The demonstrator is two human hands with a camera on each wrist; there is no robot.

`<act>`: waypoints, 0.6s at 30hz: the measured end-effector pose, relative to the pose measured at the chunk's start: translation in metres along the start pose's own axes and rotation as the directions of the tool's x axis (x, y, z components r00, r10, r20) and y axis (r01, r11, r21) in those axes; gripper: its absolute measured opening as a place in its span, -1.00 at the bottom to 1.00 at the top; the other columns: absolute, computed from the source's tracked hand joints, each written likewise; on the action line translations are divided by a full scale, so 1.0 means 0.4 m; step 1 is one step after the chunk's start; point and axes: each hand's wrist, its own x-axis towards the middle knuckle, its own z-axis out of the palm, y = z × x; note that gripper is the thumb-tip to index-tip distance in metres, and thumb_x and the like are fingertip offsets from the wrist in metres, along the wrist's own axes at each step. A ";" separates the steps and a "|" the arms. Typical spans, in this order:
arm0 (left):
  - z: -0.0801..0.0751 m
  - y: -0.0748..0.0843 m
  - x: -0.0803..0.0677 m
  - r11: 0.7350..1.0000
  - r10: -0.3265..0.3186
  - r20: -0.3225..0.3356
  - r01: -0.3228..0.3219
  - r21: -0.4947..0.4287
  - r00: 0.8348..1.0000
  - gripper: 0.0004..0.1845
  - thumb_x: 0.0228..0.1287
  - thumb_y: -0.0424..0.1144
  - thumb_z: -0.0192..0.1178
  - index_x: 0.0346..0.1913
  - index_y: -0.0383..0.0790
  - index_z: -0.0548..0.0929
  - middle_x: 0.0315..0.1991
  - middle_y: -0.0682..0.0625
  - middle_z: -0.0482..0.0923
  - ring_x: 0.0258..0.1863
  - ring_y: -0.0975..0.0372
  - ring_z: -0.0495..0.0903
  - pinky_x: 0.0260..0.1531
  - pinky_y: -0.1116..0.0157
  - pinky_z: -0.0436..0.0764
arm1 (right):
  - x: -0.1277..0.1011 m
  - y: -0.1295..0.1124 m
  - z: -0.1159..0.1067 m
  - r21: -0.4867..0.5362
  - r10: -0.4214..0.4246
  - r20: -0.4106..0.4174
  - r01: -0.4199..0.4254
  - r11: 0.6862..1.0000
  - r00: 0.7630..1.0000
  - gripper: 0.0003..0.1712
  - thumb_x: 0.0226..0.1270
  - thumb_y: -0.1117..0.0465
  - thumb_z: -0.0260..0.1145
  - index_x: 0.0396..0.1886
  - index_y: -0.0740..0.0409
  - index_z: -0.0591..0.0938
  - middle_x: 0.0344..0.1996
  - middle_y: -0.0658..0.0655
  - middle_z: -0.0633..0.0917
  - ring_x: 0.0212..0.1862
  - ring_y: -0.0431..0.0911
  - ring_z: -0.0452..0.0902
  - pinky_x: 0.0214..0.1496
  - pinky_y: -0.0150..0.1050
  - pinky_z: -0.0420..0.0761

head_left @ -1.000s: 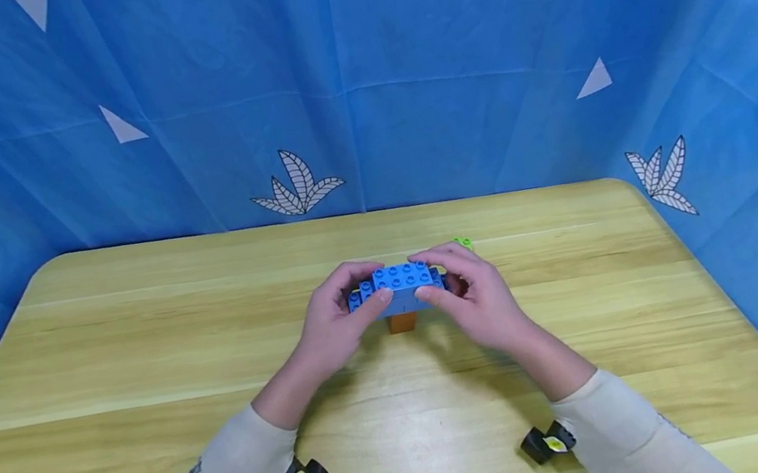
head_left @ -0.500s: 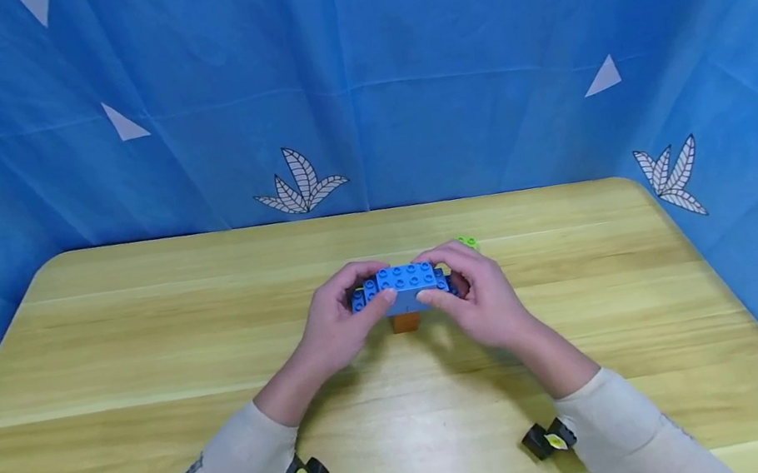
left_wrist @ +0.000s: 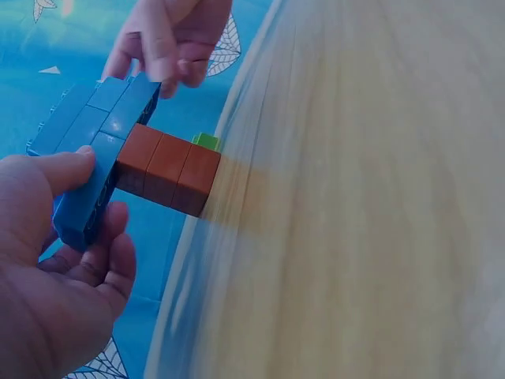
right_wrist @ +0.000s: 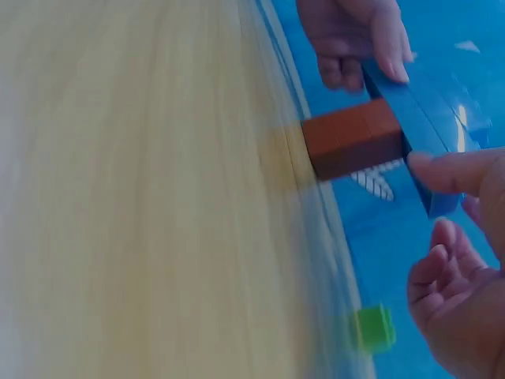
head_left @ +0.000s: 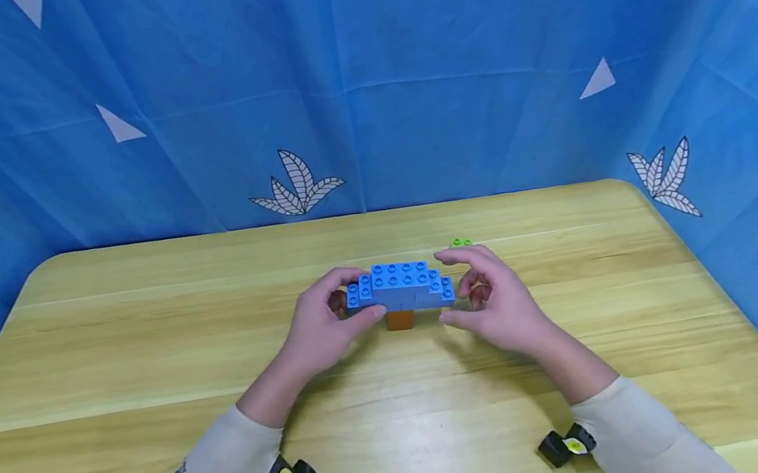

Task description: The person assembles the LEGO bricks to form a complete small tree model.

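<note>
head view: left hand (head_left: pixel 320 333) pinches blue brick span (head_left: pixel 399 287) atop orange column (head_left: pixel 400 319); right hand (head_left: pixel 501 306) seemingly released, should steady it next.

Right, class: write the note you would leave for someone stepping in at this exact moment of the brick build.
Left hand: thumb and fingers curled round the left end of the blue brick slab.
Right hand: at the slab's right end, fingers curled; the thumb seems to touch it.
Orange brick column: stands on the wooden table, carrying the slab.
Green brick: loose, behind the right hand.
Done: slab sits on the column.
Left: the green brick is unplaced.
</note>
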 end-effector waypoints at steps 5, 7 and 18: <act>0.003 -0.003 0.002 1.000 0.015 -0.026 -0.015 0.027 1.000 -0.59 0.05 -0.18 0.42 0.00 -0.07 0.59 -0.37 -0.03 0.49 -0.46 0.13 0.40 -0.55 0.34 0.37 | 0.006 0.087 -0.022 -0.034 0.048 -0.086 -0.051 0.998 0.995 -0.34 -0.02 0.53 0.41 0.16 0.21 0.47 -0.01 0.23 0.47 -0.33 0.11 0.44 -0.38 -0.28 0.47; 0.004 -0.002 0.003 0.999 0.016 -0.037 -0.015 0.039 0.999 -0.59 0.04 -0.19 0.43 -0.01 -0.09 0.59 -0.40 -0.04 0.47 -0.48 0.15 0.39 -0.56 0.36 0.35 | 0.015 0.127 -0.026 -0.076 0.056 -0.148 -0.068 0.995 0.987 -0.39 0.02 0.49 0.41 0.14 0.22 0.49 -0.02 0.24 0.49 -0.35 0.02 0.46 -0.34 -0.29 0.50; 0.011 -0.002 0.006 0.997 0.012 -0.066 -0.007 0.079 0.998 -0.59 0.03 -0.17 0.43 -0.03 -0.10 0.61 -0.39 -0.01 0.47 -0.46 0.15 0.40 -0.54 0.34 0.37 | 0.091 0.198 -0.031 -0.365 0.148 -0.214 -0.220 0.905 0.965 -0.31 0.14 0.15 0.43 0.28 0.11 0.42 0.11 0.18 0.40 -0.34 -0.07 0.47 -0.29 -0.17 0.49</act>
